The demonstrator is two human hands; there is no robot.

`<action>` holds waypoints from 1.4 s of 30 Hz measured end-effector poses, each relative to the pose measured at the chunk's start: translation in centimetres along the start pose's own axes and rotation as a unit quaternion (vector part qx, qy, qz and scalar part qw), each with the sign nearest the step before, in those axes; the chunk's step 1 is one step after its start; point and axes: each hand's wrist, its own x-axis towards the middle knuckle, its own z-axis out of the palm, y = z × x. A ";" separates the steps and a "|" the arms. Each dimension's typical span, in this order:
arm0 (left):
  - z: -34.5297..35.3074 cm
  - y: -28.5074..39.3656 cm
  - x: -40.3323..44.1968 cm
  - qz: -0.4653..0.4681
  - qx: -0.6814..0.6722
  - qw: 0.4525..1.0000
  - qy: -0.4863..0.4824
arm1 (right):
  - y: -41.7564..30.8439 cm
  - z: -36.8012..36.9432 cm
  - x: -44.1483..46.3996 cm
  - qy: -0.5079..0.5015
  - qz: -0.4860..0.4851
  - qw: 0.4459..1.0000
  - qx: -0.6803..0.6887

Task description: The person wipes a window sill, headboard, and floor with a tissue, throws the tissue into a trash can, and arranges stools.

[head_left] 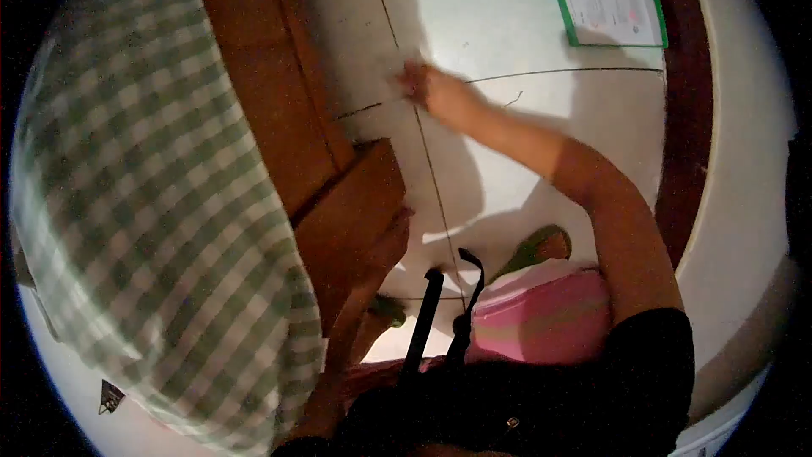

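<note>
My left hand [391,241] is at the edge of a brown panel [351,203] that sticks out from the side of a brown piece of furniture [258,76]. Its fingertips show at the panel's right edge, while the rest of the hand blends into the dim brown. Farther forward, my right hand [427,89] is stretched out over the tiled floor [507,144]. Motion smears its fingers, and I cannot make out anything in them.
A green-and-white checked cloth [161,186] covers the furniture top at left. A green-edged sheet [613,0] lies at the upper right, near a dark red floor border [683,118]. Below are pink-striped clothing [541,317], a green slipper [541,250] and hanging black straps [427,313].
</note>
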 end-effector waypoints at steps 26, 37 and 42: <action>10.3 2.0 6.0 0.106 0.170 0.973 -0.117 | -24.2 2.4 -33.4 0.036 0.357 0.895 0.265; 13.4 1.5 7.2 0.062 0.149 0.982 -0.097 | -2.7 1.7 -40.1 0.434 0.450 0.748 -0.224; 13.3 2.1 7.7 0.033 0.163 0.979 -0.119 | 2.3 3.8 -36.8 0.379 0.480 0.738 -0.286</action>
